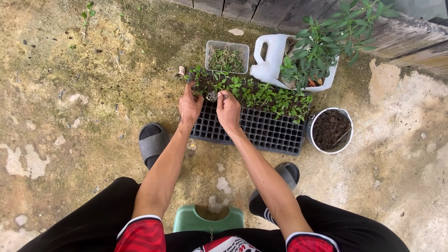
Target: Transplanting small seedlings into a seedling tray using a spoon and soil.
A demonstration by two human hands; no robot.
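Both hands rest on a black plastic seedling tray point(261, 128), a grid of square cells, on rough concrete; left hand point(190, 106) flat, open; right hand point(227, 109) pinching a small seedling point(213, 95) at its eleven o'clock; leafy green seedlings point(266, 95) fill the far rows.

The fingertips of the left hand point(190, 106) and the right hand point(228, 110) sink among the seedlings point(261, 95) at the 12 o'clock side of the black seed tray point(261, 130), so the grip of each cannot be made out. A small roundish thing point(212, 96) between the two hands is too small to identify. Leaves cover the tray's far cells, hiding what fills them. The contents of the clear tub point(227, 58) at 12 o'clock read only as a greenish tangle. The leafy plant point(326, 42) at 1 o'clock hides the opening of the cut white jug point(273, 58). The green stool point(207, 219) at 6 o'clock is mostly hidden by the legs, and the bottom edge cuts off the shorts.
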